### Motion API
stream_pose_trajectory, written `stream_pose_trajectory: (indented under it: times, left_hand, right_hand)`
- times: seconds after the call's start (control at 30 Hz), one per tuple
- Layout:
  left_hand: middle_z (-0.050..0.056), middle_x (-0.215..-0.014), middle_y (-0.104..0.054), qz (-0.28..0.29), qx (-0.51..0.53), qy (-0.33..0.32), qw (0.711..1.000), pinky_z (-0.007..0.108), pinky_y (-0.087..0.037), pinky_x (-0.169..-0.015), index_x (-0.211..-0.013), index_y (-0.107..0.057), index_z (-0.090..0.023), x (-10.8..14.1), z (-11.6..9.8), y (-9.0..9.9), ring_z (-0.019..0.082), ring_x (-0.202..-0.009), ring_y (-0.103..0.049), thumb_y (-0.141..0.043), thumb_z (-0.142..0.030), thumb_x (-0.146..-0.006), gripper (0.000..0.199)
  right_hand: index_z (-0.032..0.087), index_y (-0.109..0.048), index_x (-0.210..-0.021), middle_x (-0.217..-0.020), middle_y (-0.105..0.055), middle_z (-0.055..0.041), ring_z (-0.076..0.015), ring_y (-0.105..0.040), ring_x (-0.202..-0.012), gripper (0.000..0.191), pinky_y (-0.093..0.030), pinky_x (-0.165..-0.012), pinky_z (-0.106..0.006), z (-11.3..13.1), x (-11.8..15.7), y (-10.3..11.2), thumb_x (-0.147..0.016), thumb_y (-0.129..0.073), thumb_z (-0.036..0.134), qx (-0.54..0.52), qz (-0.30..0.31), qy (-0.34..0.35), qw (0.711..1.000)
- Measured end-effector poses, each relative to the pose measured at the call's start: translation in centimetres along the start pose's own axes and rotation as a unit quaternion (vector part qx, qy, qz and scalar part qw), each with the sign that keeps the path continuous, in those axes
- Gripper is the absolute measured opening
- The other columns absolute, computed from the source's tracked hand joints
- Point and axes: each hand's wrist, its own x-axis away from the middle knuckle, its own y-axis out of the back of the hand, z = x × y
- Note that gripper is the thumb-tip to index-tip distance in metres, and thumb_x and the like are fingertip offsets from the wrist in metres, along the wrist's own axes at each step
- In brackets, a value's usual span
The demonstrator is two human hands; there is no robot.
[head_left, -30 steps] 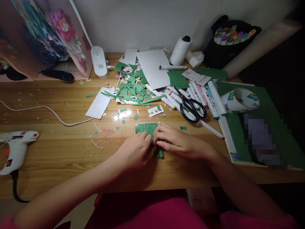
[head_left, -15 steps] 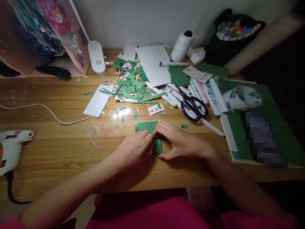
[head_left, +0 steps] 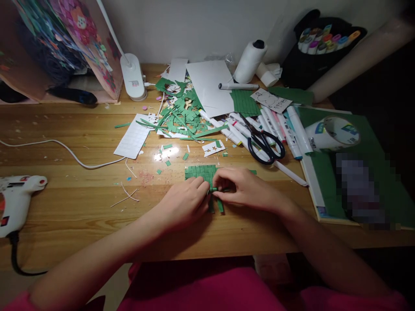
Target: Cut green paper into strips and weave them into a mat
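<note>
A small woven mat of green paper strips (head_left: 201,172) lies on the wooden table in front of me, loose strip ends pointing towards me. My left hand (head_left: 191,198) rests on the mat's lower left part, fingers bent and pressed together at a green strip. Beside it, my right hand (head_left: 238,185) pinches a thin green strip between thumb and fingers, at the mat's right side. The fingers hide part of the weave.
Behind the mat are green paper scraps (head_left: 184,112), white sheets (head_left: 210,86), markers (head_left: 293,134) and black-handled scissors (head_left: 266,147). A tape roll (head_left: 333,131) sits on a green board at right, a glue gun (head_left: 19,198) at far left.
My right hand's thumb has moved up and closed towards the fingers, now pinching a strip. The strip ends below have spread apart. My left hand has barely moved.
</note>
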Motion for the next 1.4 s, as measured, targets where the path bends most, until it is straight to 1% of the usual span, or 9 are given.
stream_pose_trajectory:
  times: [0.1, 0.23, 0.33, 0.43, 0.6, 0.77, 1.0, 1.13, 1.4]
  left_hand:
    - [0.006, -0.083, -0.057, -0.003, -0.001, 0.002, 1.0, 0.032, -0.043, -0.06, -0.084, -0.051, -0.016, 0.0, 0.0, -0.1, 0.02, -0.073, -0.053, -0.035, -0.025, -0.092, 0.02]
    - [0.006, -0.083, -0.057, -0.011, -0.004, -0.003, 1.0, 0.031, -0.043, -0.059, -0.084, -0.051, -0.015, 0.0, 0.1, -0.4, 0.019, -0.073, -0.053, -0.037, -0.026, -0.09, 0.019]
    - [0.006, -0.083, -0.057, -0.018, -0.007, -0.008, 1.0, 0.029, -0.042, -0.058, -0.086, -0.052, -0.015, 0.0, 0.1, -0.6, 0.019, -0.073, -0.053, -0.037, -0.026, -0.089, 0.018]
    - [0.006, -0.082, -0.057, -0.026, -0.006, -0.007, 1.0, 0.029, -0.042, -0.059, -0.086, -0.052, -0.015, -0.1, 0.0, -0.6, 0.018, -0.072, -0.053, -0.036, -0.029, -0.091, 0.021]
    - [0.006, -0.08, -0.057, -0.023, -0.009, 0.002, 1.0, 0.03, -0.042, -0.058, -0.084, -0.052, -0.015, -0.2, -0.2, -0.6, 0.018, -0.071, -0.053, -0.032, -0.029, -0.093, 0.025]
    - [0.006, -0.081, -0.057, -0.022, -0.014, 0.016, 1.0, 0.03, -0.041, -0.057, -0.085, -0.052, -0.014, -0.3, -0.1, -0.8, 0.019, -0.071, -0.053, -0.033, -0.026, -0.092, 0.023]
    - [0.005, -0.078, -0.057, -0.044, 0.007, 0.027, 0.999, 0.03, -0.039, -0.057, -0.082, -0.05, -0.017, -0.3, -0.2, -0.9, 0.018, -0.07, -0.053, -0.037, -0.027, -0.089, 0.019]
    - [0.004, -0.079, -0.058, -0.046, 0.03, 0.025, 0.998, 0.03, -0.039, -0.059, -0.086, -0.048, -0.017, -0.2, -0.2, -0.8, 0.018, -0.072, -0.053, -0.037, -0.027, -0.09, 0.016]
    - [0.004, -0.078, -0.056, -0.028, 0.041, 0.027, 0.998, 0.029, -0.039, -0.06, -0.087, -0.047, -0.017, -0.1, -0.1, -0.6, 0.017, -0.07, -0.051, -0.031, -0.025, -0.093, 0.019]
  right_hand:
    - [0.018, -0.056, -0.088, -0.074, -0.061, 0.0002, -0.0125, -0.057, -0.064, 0.006, -0.044, -0.059, -0.023, -0.2, 0.0, -0.3, -0.082, -0.057, 0.02, -0.028, -0.02, -0.025, 0.999]
    - [0.019, -0.059, -0.104, -0.075, -0.068, -0.0008, -0.0148, -0.064, -0.069, 0.023, -0.049, -0.062, -0.025, -0.2, -0.1, -0.6, -0.082, -0.06, 0.026, -0.129, -0.071, -0.068, 0.987]
    - [0.02, -0.058, -0.111, -0.075, -0.07, -0.0005, -0.0168, -0.066, -0.075, 0.03, -0.051, -0.069, -0.028, -0.2, -0.1, -0.6, -0.083, -0.061, 0.029, -0.189, -0.081, -0.078, 0.976]
    - [0.019, -0.06, -0.109, -0.084, -0.072, -0.0034, -0.0174, -0.067, -0.082, 0.026, -0.053, -0.073, -0.029, -0.2, 0.0, -0.5, -0.086, -0.057, 0.031, -0.221, -0.069, -0.087, 0.969]
    - [0.016, -0.062, -0.097, -0.082, -0.071, -0.0056, -0.0155, -0.067, -0.075, 0.033, -0.052, -0.067, -0.026, -0.1, 0.2, -0.2, -0.094, -0.04, 0.041, -0.23, -0.08, -0.084, 0.966]
    - [0.017, -0.061, -0.088, -0.067, -0.063, -0.0001, -0.0124, -0.059, -0.062, 0.026, -0.046, -0.06, -0.023, 0.2, 0.3, 0.4, -0.093, -0.044, 0.036, -0.127, -0.052, -0.058, 0.989]
    - [0.018, -0.06, -0.081, -0.077, -0.061, -0.0006, -0.0133, -0.054, -0.069, 0.006, -0.039, -0.062, -0.024, 0.1, 0.4, 0.5, -0.08, -0.056, 0.015, 0.044, 0.016, -0.012, 0.999]
    - [0.019, -0.056, -0.08, -0.078, -0.058, -0.0005, -0.0145, -0.051, -0.072, 0.009, -0.037, -0.063, -0.024, 0.1, 0.5, 0.3, -0.076, -0.056, 0.01, 0.073, 0.023, -0.004, 0.997]
    - [0.018, -0.057, -0.078, -0.081, -0.057, -0.0026, -0.0167, -0.051, -0.078, 0.006, -0.038, -0.069, -0.027, 0.1, 0.6, 0.5, -0.081, -0.055, 0.013, 0.109, 0.048, 0.03, 0.992]
